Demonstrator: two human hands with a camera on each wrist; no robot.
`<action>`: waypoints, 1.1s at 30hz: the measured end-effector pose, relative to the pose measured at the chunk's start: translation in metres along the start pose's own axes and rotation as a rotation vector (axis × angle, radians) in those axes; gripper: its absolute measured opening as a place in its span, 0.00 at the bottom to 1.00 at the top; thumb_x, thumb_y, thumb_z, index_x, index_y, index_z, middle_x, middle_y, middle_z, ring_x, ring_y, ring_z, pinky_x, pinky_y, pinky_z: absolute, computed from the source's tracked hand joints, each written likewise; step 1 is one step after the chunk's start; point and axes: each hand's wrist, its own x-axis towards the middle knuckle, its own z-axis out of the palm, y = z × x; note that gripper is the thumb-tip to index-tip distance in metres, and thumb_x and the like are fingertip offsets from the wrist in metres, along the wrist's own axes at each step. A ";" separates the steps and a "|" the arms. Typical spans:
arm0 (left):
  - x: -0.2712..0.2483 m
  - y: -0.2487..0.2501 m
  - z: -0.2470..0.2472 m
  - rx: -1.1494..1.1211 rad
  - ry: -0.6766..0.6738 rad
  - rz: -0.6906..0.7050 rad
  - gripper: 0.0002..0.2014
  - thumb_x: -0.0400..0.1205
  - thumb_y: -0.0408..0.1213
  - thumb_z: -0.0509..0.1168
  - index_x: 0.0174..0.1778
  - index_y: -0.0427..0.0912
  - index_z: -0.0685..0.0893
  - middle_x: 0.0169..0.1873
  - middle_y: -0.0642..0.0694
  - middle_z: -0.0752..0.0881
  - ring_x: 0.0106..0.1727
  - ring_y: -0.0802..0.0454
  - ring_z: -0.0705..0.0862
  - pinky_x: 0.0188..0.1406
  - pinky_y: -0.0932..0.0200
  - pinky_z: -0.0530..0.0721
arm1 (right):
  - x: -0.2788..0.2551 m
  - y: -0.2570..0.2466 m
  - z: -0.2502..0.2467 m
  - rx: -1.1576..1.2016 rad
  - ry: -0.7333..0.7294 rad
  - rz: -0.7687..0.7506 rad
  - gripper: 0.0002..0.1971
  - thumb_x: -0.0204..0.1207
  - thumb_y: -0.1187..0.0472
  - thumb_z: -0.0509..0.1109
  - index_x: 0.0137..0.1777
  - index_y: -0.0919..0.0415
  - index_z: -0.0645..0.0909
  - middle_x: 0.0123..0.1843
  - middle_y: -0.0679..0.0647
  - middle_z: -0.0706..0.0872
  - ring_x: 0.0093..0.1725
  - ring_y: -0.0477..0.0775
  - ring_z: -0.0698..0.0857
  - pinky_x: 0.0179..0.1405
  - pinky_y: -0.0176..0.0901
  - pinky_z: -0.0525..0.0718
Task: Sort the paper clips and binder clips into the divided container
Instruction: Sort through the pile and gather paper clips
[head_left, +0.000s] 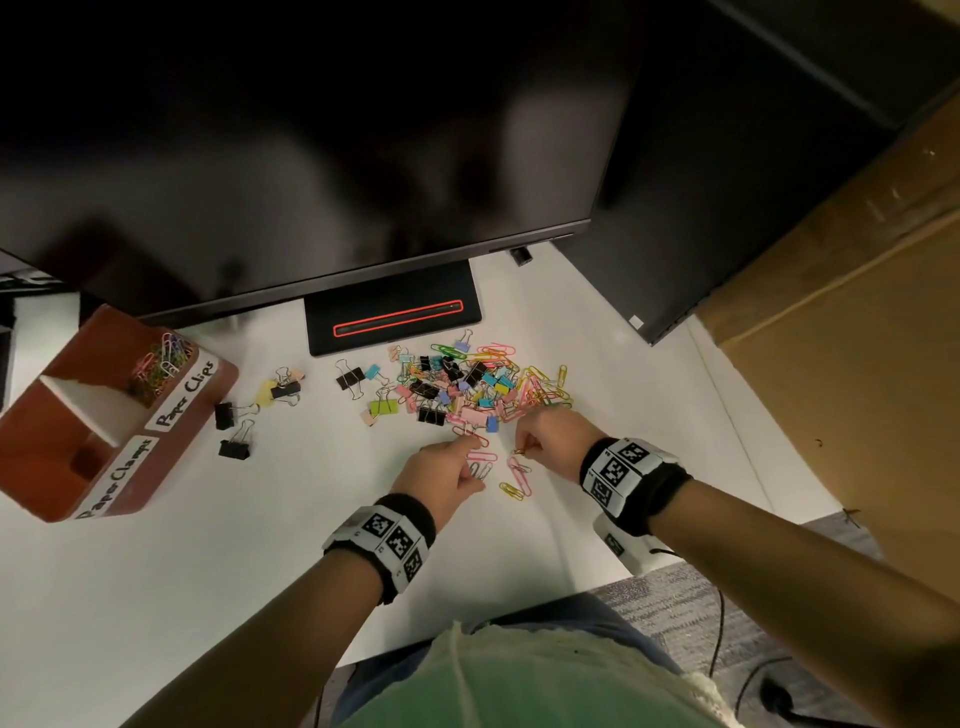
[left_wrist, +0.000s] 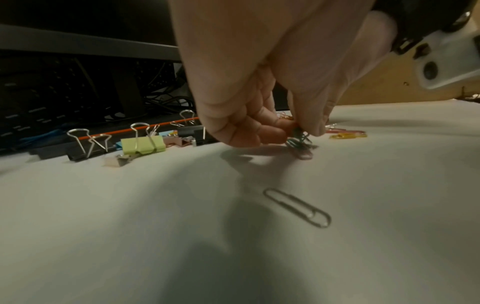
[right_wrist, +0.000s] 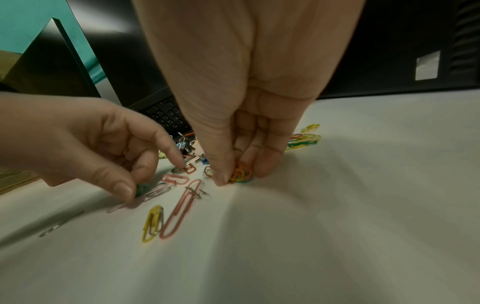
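A brown divided container (head_left: 171, 447) stands at the far left of the white desk, labelled "Paper Clips" and "Paper Clamps". Several coloured paper clips (head_left: 161, 364) lie in its far compartment. A mixed pile of paper clips and binder clips (head_left: 467, 384) lies in front of the monitor stand. Just below the pile, my left hand (head_left: 478, 462) pinches a few greenish paper clips (left_wrist: 298, 139) against the desk. My right hand (head_left: 522, 448) pinches a small bunch of orange, yellow and green paper clips (right_wrist: 241, 173). Loose pink (right_wrist: 182, 207) and yellow (right_wrist: 153, 223) paper clips lie between the hands.
Black binder clips (head_left: 236, 441) lie scattered between the container and the pile. A dark monitor (head_left: 311, 156) on its stand base (head_left: 395, 317) overhangs the back of the desk. A black computer case (head_left: 675, 208) and a cardboard box (head_left: 857, 312) stand at the right. The desk's near edge (head_left: 519, 616) is by my body.
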 end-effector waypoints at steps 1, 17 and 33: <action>0.001 0.000 0.002 0.021 0.013 -0.002 0.21 0.78 0.41 0.68 0.68 0.48 0.75 0.44 0.48 0.86 0.46 0.49 0.83 0.53 0.55 0.84 | -0.001 0.000 0.000 -0.004 0.007 0.003 0.08 0.78 0.65 0.66 0.53 0.63 0.84 0.54 0.58 0.87 0.54 0.57 0.84 0.48 0.38 0.76; 0.003 -0.015 -0.010 -0.005 0.104 -0.056 0.08 0.76 0.36 0.70 0.50 0.41 0.85 0.54 0.46 0.79 0.52 0.48 0.80 0.57 0.57 0.79 | -0.019 0.004 -0.005 0.056 -0.022 -0.072 0.09 0.77 0.65 0.66 0.54 0.63 0.85 0.53 0.59 0.85 0.43 0.49 0.77 0.45 0.34 0.71; 0.000 -0.025 -0.012 0.049 0.093 -0.075 0.08 0.79 0.38 0.67 0.49 0.38 0.84 0.47 0.42 0.82 0.48 0.47 0.81 0.50 0.57 0.80 | -0.011 -0.015 0.016 0.112 0.031 0.011 0.10 0.79 0.63 0.66 0.52 0.66 0.87 0.57 0.62 0.80 0.51 0.61 0.83 0.55 0.40 0.76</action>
